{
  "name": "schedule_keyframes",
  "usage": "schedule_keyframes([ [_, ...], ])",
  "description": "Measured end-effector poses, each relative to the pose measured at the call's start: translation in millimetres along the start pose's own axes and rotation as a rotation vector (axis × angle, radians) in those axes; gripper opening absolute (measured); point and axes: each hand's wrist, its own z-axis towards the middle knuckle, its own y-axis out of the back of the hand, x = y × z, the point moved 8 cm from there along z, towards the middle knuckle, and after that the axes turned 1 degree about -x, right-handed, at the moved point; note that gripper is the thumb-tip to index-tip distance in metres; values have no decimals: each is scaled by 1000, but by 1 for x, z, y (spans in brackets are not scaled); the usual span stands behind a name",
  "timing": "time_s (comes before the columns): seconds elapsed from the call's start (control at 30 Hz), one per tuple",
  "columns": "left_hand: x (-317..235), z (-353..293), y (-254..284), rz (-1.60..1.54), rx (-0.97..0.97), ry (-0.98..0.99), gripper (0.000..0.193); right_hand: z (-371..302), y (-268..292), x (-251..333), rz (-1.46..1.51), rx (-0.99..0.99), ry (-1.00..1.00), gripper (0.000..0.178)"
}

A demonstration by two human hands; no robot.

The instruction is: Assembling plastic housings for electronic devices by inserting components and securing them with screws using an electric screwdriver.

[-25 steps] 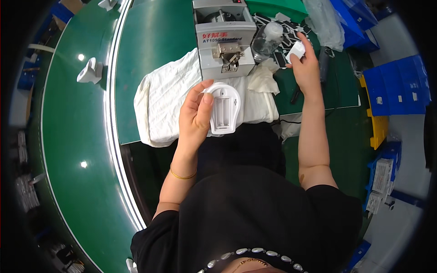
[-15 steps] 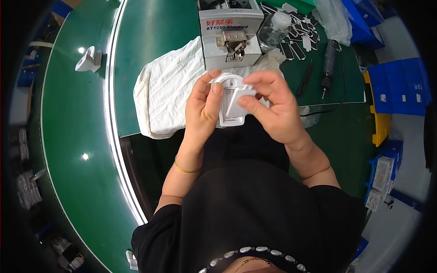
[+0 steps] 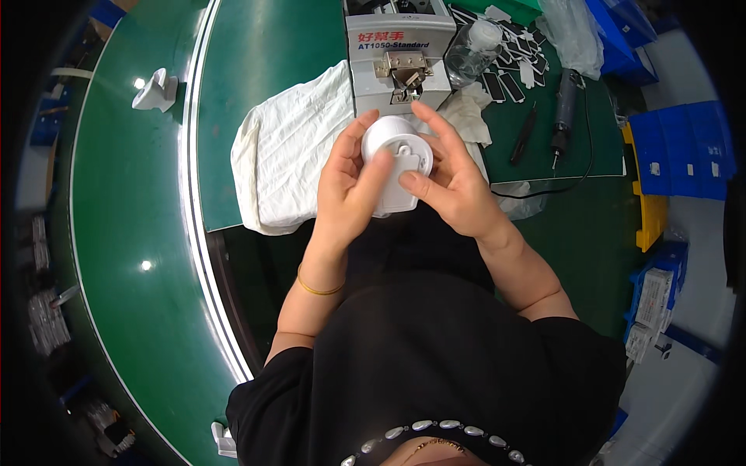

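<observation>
Between my two hands, over the table's near edge, is a white plastic housing [image 3: 401, 198] with a round, drum-like head and a narrower flat body. A flat white cover [image 3: 402, 172] lies over the body's recess. My left hand [image 3: 348, 185] holds the housing from the left, its thumb blurred across the front. My right hand [image 3: 460, 186] grips the right side, thumb tip on the body by the cover and forefinger raised beyond the head. The fingers behind the housing are partly hidden.
A white cloth [image 3: 287, 147] lies on the green table beside a grey boxy machine [image 3: 400, 58]. A clear bottle [image 3: 474, 50], black-and-white strips [image 3: 509, 85], a black pen-like tool [image 3: 524, 136] and a corded electric screwdriver [image 3: 565, 116] lie rightward. Another white part [image 3: 157, 91] sits on the left bench.
The cover, tilted in my right fingers before, now lies flat over the recess. The housing has turned, showing its round head. My right hand has shifted against its side.
</observation>
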Motion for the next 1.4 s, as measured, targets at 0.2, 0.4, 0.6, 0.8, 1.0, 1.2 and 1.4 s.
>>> schedule_keyframes([
  [0.2, -15, -6, -10, 4, 105, 7, 63, -1, 6, 2, -20, -44, 32, 74],
  [0.4, -5, -2, -14, 100, 151, -3, 76, -2, 17, 1, -22, -68, -8, 75],
  [0.6, -7, -8, -32, 475, 308, -170, 112, 3, 67, 9, -43, -113, -14, 70],
  [0.8, 2, -17, -14, 428, 180, -175, 116, -8, 303, 70, -1465, -1082, -146, 58],
  [1.0, 31, -17, -17, 425, 201, -152, 109, -15, 391, -2, -592, -1000, -254, 51],
  [1.2, 27, -20, -19, 702, 296, -367, 87, 37, 233, 53, 638, -168, 290, 48],
  [1.4, 20, -23, -26, 775, 316, -444, 74, 81, 101, 133, 209, -212, 648, 59],
])
